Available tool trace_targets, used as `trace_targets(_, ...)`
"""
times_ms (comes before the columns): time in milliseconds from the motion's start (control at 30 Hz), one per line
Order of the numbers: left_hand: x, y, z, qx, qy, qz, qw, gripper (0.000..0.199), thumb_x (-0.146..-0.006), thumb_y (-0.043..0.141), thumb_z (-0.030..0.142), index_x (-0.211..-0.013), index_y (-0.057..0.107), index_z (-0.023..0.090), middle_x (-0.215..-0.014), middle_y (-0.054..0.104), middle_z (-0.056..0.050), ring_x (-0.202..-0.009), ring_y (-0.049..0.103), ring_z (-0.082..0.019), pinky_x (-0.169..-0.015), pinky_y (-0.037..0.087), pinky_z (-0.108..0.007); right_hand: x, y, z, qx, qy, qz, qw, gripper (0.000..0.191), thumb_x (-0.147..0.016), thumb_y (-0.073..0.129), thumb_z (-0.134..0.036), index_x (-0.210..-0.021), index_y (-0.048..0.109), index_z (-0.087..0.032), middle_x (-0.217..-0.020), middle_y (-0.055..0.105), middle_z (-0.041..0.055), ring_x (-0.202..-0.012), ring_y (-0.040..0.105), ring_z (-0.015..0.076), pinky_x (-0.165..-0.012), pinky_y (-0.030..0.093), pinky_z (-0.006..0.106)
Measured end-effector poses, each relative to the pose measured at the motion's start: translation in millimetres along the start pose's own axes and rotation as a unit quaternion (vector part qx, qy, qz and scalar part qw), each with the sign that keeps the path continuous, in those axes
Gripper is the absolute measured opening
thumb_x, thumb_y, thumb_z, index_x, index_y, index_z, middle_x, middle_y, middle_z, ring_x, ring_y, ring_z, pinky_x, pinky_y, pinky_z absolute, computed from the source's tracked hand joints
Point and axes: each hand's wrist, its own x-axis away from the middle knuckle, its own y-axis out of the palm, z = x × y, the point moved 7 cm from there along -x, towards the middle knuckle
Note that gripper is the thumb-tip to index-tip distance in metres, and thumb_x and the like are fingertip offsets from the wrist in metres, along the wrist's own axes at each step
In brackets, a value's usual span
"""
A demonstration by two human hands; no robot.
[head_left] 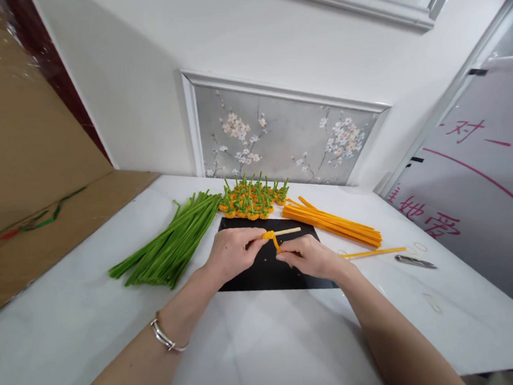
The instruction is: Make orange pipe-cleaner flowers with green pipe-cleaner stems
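Observation:
Over a black mat (264,276), my left hand (235,251) pinches a thin pale wooden stick (289,231) at its left end. An orange pipe cleaner (276,243) is coiled around the stick beside my left fingertips. My right hand (307,254) grips the pipe cleaner's loose part, just below the stick. The stick's right end sticks out bare. Part of the pipe cleaner is hidden inside my right fingers. Behind my hands sits a cluster of orange pipe-cleaner pieces with green stems (252,199) pointing up.
Left of the mat lies a bundle of green pipe cleaners (167,248). To the right are an orange bundle (331,222), a single orange pipe cleaner (374,253) and small metal snips (415,262). A cardboard sheet (63,239) borders the white table (261,348); a whiteboard (476,197) stands right.

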Motion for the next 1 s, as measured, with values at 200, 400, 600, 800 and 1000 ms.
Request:
trace_targets(200,-1.1,4.0,-7.9,-0.077,-0.024,-0.031,0.996,0.018,-0.085,0.057,0.03,-0.094,0.073,0.027,-0.089,0.076,0.001,-0.079,0.07,-0.02,-0.064,0.045,-0.026,6.5,-6.8,-20.1,0.086,-0.024,0.011,0.996,0.031,-0.092,0.049,-0.027,-0.062,0.053,-0.019,-0.056,0.049,-0.0034,-0.053,0.039,0.0097,-0.053,0.028,0.022)
trace_targets(400,-0.1,9.4,-11.1,-0.09,-0.023,-0.078,0.993,0.021,-0.085,0.056,0.027,-0.098,0.072,0.032,-0.086,0.076,0.003,-0.076,0.069,-0.02,-0.06,0.041,-0.026,6.4,-16.4,-26.3,0.131,-0.028,0.047,0.99,0.028,-0.094,0.047,-0.027,-0.069,0.058,-0.019,-0.064,0.059,0.0006,-0.06,0.052,0.0125,-0.059,0.034,0.023)
trace_targets(600,0.1,11.6,-7.1,-0.044,0.022,-0.119,0.992,0.02,-0.086,0.057,0.028,-0.098,0.073,0.029,-0.094,0.075,0.0,-0.08,0.068,-0.018,-0.066,0.042,-0.025,2.5,-33.8,-16.9,0.126,-0.02,0.138,0.982,0.022,-0.094,0.05,-0.033,-0.09,0.068,-0.022,-0.082,0.066,0.0024,-0.073,0.06,0.0135,-0.067,0.041,0.023)
trace_targets(800,-1.7,13.9,5.5,-0.014,0.071,-0.176,0.982,0.018,-0.087,0.056,0.026,-0.095,0.072,0.028,-0.076,0.072,0.002,-0.069,0.059,-0.015,-0.065,0.037,-0.024,-3.8,-40.1,5.0,0.06,-0.011,0.192,0.98,0.017,-0.09,0.056,-0.033,-0.087,0.069,-0.023,-0.082,0.067,0.0017,-0.075,0.061,0.0141,-0.073,0.046,0.025)
trace_targets(1000,-2.1,13.8,10.0,0.026,0.098,-0.174,0.98,0.017,-0.088,0.055,0.022,-0.089,0.072,0.025,-0.073,0.07,0.002,-0.068,0.053,-0.014,-0.067,0.037,-0.023,-8.1,-29.3,20.9,0.04,0.009,0.152,0.988,0.018,-0.09,0.057,-0.033,-0.084,0.07,-0.022,-0.08,0.068,0.0022,-0.074,0.062,0.0148,-0.07,0.047,0.025)
